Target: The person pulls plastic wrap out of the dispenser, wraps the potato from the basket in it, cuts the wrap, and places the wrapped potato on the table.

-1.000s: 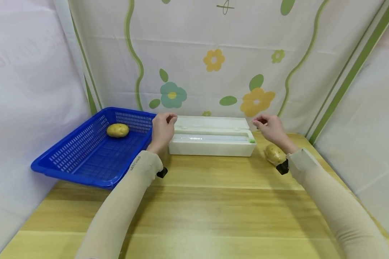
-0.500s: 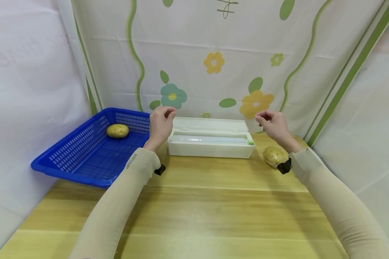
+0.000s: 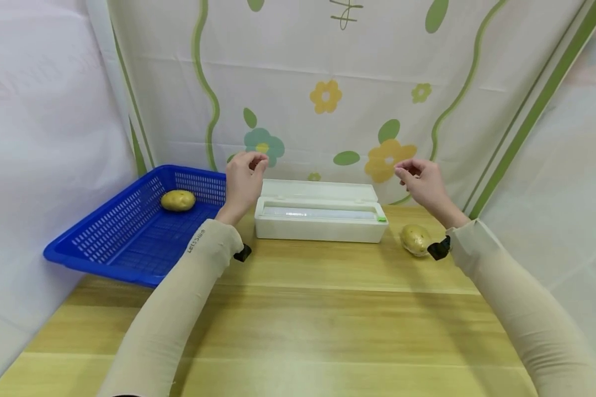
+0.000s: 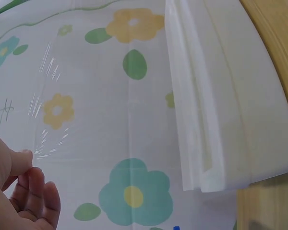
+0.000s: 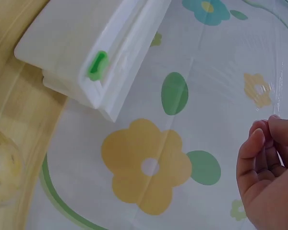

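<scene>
A sheet of clear cling film (image 4: 36, 105), seen mainly by its glints, is stretched between my two hands. My left hand (image 3: 243, 182) pinches one corner between thumb and fingers. On the other side my right hand (image 3: 427, 187) pinches the opposite corner. Both hands are raised above a white cling film dispenser (image 3: 320, 231), whose lid stands open at the back. A roll (image 3: 318, 213) shows inside it, with a green slider (image 5: 97, 66) at its right end. How the sheet meets the roll is hard to see.
Below my right wrist, a potato (image 3: 415, 240) with a shiny film around it lies on the wooden table (image 3: 298, 331). To the left stands a blue plastic basket (image 3: 99, 269) holding another potato (image 3: 177, 200). A flower-patterned curtain (image 3: 288, 71) hangs close behind the dispenser.
Both hands have risen from the dispenser's level to above it, and moved slightly farther apart, still pinching the film. The potatoes and basket stay in place.
</scene>
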Demonstrator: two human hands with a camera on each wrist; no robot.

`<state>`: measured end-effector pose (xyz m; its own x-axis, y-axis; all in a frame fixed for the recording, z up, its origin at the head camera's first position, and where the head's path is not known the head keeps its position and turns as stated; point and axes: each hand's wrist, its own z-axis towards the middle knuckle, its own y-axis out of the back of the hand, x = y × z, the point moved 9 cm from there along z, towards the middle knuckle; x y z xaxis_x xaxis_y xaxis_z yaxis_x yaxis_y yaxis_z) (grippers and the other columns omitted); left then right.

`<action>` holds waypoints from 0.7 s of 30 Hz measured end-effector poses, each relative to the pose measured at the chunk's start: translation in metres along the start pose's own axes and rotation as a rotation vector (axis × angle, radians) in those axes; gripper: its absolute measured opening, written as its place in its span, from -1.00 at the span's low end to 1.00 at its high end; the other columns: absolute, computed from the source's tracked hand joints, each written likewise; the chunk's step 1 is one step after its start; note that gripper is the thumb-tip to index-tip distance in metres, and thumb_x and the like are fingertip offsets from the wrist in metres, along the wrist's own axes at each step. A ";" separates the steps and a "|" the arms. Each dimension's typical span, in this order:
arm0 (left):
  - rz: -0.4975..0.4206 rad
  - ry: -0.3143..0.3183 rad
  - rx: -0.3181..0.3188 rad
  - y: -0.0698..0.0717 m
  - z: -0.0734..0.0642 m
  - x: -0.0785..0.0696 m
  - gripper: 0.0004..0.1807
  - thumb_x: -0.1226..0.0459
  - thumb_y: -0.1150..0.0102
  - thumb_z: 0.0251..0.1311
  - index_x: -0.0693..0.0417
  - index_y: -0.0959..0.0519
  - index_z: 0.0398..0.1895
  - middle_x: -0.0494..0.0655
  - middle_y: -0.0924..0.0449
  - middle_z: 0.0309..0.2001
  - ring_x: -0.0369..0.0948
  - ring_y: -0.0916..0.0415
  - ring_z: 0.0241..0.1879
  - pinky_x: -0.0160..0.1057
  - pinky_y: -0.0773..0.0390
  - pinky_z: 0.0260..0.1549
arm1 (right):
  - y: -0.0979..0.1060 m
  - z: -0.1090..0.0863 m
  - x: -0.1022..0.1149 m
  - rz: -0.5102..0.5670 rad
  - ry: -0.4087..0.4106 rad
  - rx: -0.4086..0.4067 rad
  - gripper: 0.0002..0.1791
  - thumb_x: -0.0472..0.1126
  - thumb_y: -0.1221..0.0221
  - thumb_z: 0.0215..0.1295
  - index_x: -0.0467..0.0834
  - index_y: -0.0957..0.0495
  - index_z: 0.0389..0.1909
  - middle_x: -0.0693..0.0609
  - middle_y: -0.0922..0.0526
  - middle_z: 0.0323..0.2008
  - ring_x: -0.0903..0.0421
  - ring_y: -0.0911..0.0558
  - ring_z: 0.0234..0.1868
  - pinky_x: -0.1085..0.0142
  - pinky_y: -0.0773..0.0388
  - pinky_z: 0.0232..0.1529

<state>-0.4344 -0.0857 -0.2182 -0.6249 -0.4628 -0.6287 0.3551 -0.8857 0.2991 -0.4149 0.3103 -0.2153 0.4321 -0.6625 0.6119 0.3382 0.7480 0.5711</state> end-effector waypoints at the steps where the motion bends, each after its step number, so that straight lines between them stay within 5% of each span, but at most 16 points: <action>1: 0.003 0.000 -0.003 0.001 0.001 -0.001 -0.86 0.32 -0.17 0.37 0.19 -0.69 -0.20 -0.01 -0.57 -0.32 -0.14 -0.46 -0.28 -0.19 -0.41 -0.11 | 0.001 0.001 0.002 -0.008 0.010 -0.003 -0.76 -0.15 -0.16 0.44 -0.27 -0.63 -0.15 -0.11 -0.59 -0.36 0.09 -0.53 -0.45 0.42 -0.48 -0.57; 12: 0.004 0.039 -0.002 0.008 0.008 -0.013 -0.86 0.29 -0.18 0.37 0.14 -0.69 -0.16 -0.06 -0.54 -0.26 -0.20 -0.43 -0.21 -0.25 -0.39 -0.18 | 0.016 0.007 0.024 -0.013 0.039 -0.028 -0.78 -0.20 -0.16 0.43 -0.29 -0.63 -0.13 -0.08 -0.60 -0.35 0.14 -0.54 -0.46 0.45 -0.44 -0.60; 21: -0.010 -0.016 -0.050 0.018 0.013 -0.028 -0.87 0.33 -0.19 0.35 0.21 -0.69 -0.19 -0.01 -0.57 -0.23 -0.17 -0.48 -0.21 -0.29 -0.45 -0.30 | 0.024 0.007 0.034 0.023 0.063 -0.089 -0.79 -0.20 -0.18 0.42 -0.28 -0.63 -0.14 -0.02 -0.59 -0.39 0.16 -0.53 -0.49 0.49 -0.45 -0.57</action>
<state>-0.4192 -0.0893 -0.1860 -0.6394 -0.4551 -0.6197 0.3830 -0.8874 0.2565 -0.3982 0.3057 -0.1766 0.4912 -0.6432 0.5875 0.3993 0.7656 0.5044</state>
